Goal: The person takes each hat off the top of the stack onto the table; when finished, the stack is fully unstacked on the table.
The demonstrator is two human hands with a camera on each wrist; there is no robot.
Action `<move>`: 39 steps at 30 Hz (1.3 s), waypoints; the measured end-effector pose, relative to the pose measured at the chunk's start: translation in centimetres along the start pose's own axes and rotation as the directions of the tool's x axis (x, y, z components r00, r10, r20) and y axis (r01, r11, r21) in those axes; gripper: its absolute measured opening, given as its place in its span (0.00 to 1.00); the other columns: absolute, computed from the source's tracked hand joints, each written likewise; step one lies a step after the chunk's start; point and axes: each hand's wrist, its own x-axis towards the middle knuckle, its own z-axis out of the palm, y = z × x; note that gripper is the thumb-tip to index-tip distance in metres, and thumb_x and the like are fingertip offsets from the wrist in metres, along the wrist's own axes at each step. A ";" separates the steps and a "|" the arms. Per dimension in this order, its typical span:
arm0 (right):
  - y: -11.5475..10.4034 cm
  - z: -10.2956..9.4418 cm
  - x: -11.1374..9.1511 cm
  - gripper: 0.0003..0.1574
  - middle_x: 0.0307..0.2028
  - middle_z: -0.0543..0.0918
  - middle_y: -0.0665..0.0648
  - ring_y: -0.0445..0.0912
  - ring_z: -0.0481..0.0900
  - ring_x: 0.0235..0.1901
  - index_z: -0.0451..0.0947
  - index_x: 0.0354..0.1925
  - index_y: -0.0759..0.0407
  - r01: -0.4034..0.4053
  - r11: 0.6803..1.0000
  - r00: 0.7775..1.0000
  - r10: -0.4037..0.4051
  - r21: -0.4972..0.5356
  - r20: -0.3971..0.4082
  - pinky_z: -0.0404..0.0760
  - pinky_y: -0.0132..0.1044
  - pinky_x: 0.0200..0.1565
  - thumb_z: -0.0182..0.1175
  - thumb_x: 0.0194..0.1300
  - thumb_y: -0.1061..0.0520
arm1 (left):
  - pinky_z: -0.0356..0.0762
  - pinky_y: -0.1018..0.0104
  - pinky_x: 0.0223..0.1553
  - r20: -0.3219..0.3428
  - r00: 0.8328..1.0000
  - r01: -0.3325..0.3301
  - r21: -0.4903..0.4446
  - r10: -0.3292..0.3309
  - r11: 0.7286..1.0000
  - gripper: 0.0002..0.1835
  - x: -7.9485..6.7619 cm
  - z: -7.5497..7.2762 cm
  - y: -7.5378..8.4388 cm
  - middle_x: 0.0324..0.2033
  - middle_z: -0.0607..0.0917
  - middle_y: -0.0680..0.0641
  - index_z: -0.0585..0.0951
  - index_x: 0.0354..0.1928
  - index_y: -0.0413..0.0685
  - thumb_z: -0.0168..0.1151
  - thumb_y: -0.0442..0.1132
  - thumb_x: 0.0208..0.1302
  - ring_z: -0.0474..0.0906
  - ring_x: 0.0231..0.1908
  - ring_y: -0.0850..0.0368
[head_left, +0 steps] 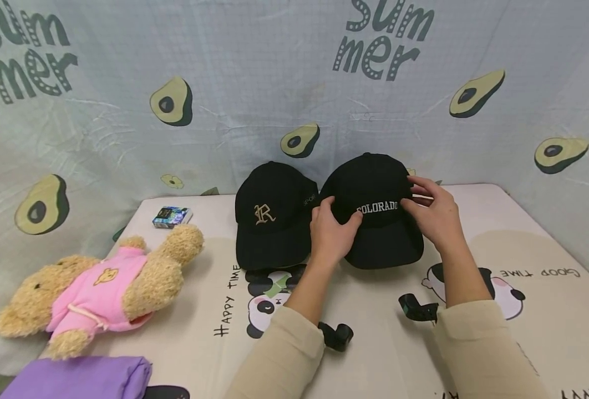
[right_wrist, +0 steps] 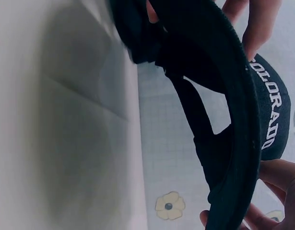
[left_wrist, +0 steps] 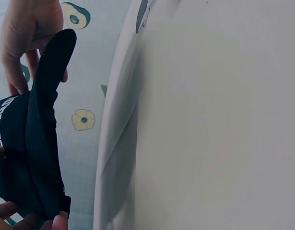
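Both hands hold a black baseball cap (head_left: pixel 369 177) with white COLORADO lettering by its sides. My left hand (head_left: pixel 333 233) grips the left side, thumb on the front near the lettering. My right hand (head_left: pixel 436 216) grips the right side, thumb at the end of the lettering. The right wrist view looks under the brim (right_wrist: pixel 250 139) into the cap, with the back strap (right_wrist: pixel 190 103) showing; it appears raised off the surface. Just left of it, a second black cap (head_left: pixel 272 216) with a gold R stands on the bed-like surface, its right edge partly behind my left hand.
A teddy bear in a pink top (head_left: pixel 100 288) lies at the left. Behind it is a small blue patterned box (head_left: pixel 172 216); in front, folded purple cloth (head_left: pixel 77 378). An avocado-print curtain (head_left: pixel 244 72) hangs behind the panda-print surface (head_left: pixel 384 332). Black wrist mounts stick out from both sleeves.
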 end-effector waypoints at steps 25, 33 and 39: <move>1.8 -2.5 0.3 0.36 0.69 0.71 0.75 0.71 0.73 0.67 0.64 0.77 0.58 -0.022 0.997 1.000 0.023 -0.070 0.017 0.73 0.65 0.64 0.58 0.75 0.59 | 0.70 0.47 0.70 0.024 1.000 -0.005 -0.012 0.005 1.000 0.34 0.2 2.8 0.2 0.66 0.74 0.40 0.71 0.73 0.48 0.66 0.47 0.67 0.72 0.67 0.42; 2.9 -3.1 0.1 0.36 0.69 0.71 0.75 0.72 0.72 0.68 0.64 0.77 0.57 -0.051 0.997 0.999 0.051 -0.062 0.011 0.73 0.66 0.64 0.58 0.75 0.58 | 0.69 0.47 0.70 0.020 1.000 -0.007 -0.020 0.008 1.000 0.33 -0.2 4.2 0.3 0.65 0.75 0.40 0.72 0.71 0.46 0.66 0.47 0.66 0.71 0.66 0.41; 3.5 -3.2 -0.1 0.36 0.70 0.71 0.75 0.72 0.71 0.68 0.63 0.77 0.57 -0.062 0.996 0.998 0.063 -0.063 0.011 0.73 0.67 0.64 0.58 0.75 0.58 | 0.69 0.47 0.69 0.030 0.999 0.014 -0.015 -0.014 1.000 0.33 -0.3 4.7 0.2 0.64 0.75 0.40 0.72 0.71 0.46 0.67 0.46 0.66 0.71 0.66 0.41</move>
